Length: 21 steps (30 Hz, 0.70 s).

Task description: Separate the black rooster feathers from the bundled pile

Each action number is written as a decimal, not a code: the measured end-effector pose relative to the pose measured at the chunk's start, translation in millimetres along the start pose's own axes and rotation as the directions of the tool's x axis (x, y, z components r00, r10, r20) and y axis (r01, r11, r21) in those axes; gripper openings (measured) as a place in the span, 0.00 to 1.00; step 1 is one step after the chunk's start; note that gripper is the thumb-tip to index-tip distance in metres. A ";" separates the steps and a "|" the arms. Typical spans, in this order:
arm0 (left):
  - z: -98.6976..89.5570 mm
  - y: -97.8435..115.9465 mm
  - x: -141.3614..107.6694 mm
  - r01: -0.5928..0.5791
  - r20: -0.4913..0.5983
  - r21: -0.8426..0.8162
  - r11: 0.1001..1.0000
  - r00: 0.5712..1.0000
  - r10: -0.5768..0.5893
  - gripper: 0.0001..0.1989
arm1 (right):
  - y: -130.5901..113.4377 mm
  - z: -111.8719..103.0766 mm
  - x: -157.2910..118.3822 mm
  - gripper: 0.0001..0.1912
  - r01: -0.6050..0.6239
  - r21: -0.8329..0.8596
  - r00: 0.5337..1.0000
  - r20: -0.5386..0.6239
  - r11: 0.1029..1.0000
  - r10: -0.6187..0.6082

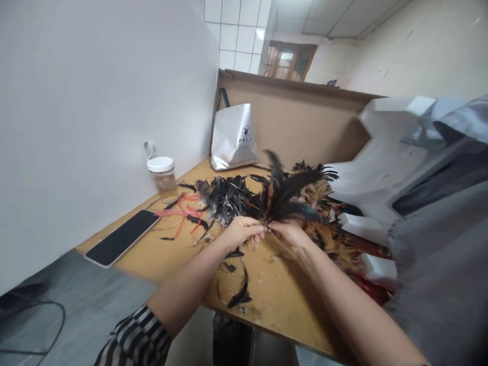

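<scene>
Above the wooden table (pixel 263 300), a bunch of dark feathers (pixel 285 193) fans upward from between my two hands. My left hand (pixel 246 231) is closed in a pinch at the base of the bunch. Right beside it, the fingers of my right hand (pixel 287 231) are closed on the same base. Behind my left hand lies a pile of black feathers (pixel 229 198). Brown feathers (pixel 328 236) are heaped to the right of my right hand. Loose dark feathers (pixel 241 292) lie near the front edge.
A phone (pixel 124 236) lies at the left edge, near red strips (pixel 185 213) and a lidded jar (pixel 163 178). A silver bag (pixel 233 137) stands at the back against a brown panel (pixel 305 122). White foam pieces (pixel 379 267) and grey fabric (pixel 442 244) are on the right.
</scene>
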<state>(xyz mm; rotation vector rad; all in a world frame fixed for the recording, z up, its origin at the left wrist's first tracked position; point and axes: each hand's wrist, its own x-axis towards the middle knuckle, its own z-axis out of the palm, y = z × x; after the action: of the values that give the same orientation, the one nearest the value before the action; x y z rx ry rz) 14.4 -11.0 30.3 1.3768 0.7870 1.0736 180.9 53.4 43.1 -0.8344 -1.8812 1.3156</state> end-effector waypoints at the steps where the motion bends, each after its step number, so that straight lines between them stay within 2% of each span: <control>1: 0.3 -2.4 2.0 -0.002 -0.067 -0.065 0.998 0.998 -0.002 0.12 | 2.8 6.3 -2.3 0.15 -0.010 0.058 0.999 -0.034 0.998 0.012; 4: 1.4 -11.3 7.2 -0.007 -0.175 -0.231 0.973 0.984 -0.035 0.12 | 2.1 25.1 -5.1 0.12 -0.012 0.295 0.988 -0.142 0.955 0.057; 6: 1.8 -16.0 9.5 -0.009 -0.202 -0.305 0.952 0.978 -0.056 0.12 | -0.9 34.1 -4.9 0.11 0.030 0.328 0.974 -0.220 0.944 0.046; 13: 1.2 -20.7 13.0 -0.007 -0.232 -0.455 0.890 0.966 -0.111 0.11 | 5.0 42.6 -5.5 0.09 0.186 0.070 0.913 -0.381 0.980 -0.146; 17: 0.3 -22.9 14.2 -0.010 -0.226 -0.513 0.858 0.966 -0.124 0.09 | 5.7 43.0 -7.8 0.08 0.236 -0.083 0.894 -0.372 0.968 -0.249; 21: 0.1 -24.1 14.3 0.009 -0.226 -0.539 0.842 0.962 -0.155 0.07 | 2.0 42.0 -9.4 0.07 0.250 -0.122 0.892 -0.356 0.961 -0.277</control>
<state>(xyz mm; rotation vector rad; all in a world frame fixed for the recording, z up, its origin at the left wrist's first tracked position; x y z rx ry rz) 22.8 4.8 8.8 0.7272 0.6564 1.3025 151.9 24.8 29.0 -0.7693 -1.6763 0.8578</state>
